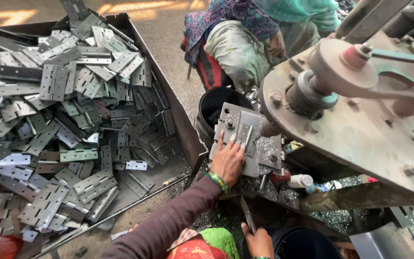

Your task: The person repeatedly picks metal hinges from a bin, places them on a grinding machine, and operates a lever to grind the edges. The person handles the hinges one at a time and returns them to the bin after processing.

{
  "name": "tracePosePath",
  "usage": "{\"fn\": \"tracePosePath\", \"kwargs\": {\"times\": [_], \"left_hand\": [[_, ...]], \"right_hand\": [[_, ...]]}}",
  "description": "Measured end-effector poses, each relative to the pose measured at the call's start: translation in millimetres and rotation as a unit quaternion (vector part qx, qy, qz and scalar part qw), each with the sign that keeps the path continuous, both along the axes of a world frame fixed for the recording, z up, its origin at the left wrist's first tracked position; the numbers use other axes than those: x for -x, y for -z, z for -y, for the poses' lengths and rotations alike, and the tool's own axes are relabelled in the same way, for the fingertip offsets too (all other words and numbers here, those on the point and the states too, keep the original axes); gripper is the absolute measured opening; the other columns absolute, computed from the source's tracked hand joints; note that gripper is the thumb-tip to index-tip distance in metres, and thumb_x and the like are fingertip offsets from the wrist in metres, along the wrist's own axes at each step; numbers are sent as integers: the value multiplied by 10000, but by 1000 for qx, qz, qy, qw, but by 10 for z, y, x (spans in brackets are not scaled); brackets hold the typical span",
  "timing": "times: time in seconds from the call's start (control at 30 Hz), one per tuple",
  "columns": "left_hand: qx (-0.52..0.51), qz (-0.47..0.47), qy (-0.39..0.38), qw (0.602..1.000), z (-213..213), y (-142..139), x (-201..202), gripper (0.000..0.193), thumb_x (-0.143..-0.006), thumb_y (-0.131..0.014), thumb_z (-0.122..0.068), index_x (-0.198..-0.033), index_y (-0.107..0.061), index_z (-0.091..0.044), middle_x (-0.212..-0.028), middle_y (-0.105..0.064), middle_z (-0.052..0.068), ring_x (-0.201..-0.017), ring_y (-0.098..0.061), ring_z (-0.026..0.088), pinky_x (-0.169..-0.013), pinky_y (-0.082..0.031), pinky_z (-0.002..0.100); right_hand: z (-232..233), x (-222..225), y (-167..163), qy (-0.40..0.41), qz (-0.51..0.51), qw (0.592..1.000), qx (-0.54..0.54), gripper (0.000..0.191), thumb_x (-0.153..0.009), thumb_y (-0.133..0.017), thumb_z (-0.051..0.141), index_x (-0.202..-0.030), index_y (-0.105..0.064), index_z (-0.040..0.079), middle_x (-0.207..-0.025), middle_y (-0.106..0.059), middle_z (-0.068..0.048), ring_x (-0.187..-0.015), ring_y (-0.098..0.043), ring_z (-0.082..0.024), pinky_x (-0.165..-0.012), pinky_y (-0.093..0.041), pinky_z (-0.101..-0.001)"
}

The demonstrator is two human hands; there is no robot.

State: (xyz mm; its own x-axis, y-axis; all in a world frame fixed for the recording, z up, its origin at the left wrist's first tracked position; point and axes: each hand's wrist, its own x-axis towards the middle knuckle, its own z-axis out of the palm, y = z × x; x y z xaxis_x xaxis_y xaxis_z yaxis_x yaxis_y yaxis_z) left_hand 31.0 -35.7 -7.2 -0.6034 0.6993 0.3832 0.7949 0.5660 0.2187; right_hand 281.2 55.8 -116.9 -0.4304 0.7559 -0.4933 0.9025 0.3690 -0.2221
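Note:
My left hand (227, 162), in a brown sleeve with a green beaded bangle, rests on the grey steel fixture block (269, 156) of a machine. Its fingers hold a small grey hinge plate (245, 135) flat against the block, just under the machine's round nose. My right hand (258, 242) is at the bottom edge, closed around a dark metal lever (246, 216) that rises toward the block. Metal chips lie around the block.
A big steel tray (188, 129) on the left holds several piles of punched hinge plates (73, 120). A black bucket (216, 108) stands behind the block. The rusty machine body and flywheel (346, 100) fill the right. Another person (259, 38) sits at the top. A small bottle (301, 181) lies under the machine.

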Motion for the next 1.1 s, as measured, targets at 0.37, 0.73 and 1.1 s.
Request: {"fn": "tracePosePath", "kwargs": {"times": [0.37,0.73,1.1], "left_hand": [[49,-1,11,999,-123,-81,246,173,-882,-571,-95,-1024,-664,-58,-1008,-642,78,-1254,-563,281,-1235,-5,680],[-4,12,15,1000,12,-141,89,136,-922,-552,-85,-991,-667,-70,-980,-632,64,-1195,-599,268,-1274,-13,667],[-12,-7,1,1000,-58,-70,108,116,-918,-554,-78,-943,-668,-70,-971,-640,64,-1206,-593,269,-1264,-45,679]], "right_hand": [[77,153,-836,-33,6,999,-21,487,-854,-614,624,-1018,-719,177,-944,-774,-190,-995,-722,-417,-857,-553,-505],[-13,-5,54,8,9,998,-62,658,-815,-685,698,-1001,-773,73,-993,-733,-297,-1072,-686,-452,-933,-556,-483],[70,-83,25,-1,-48,997,-52,501,-859,-622,625,-1036,-748,174,-909,-770,-182,-939,-734,-418,-808,-570,-489]]}}
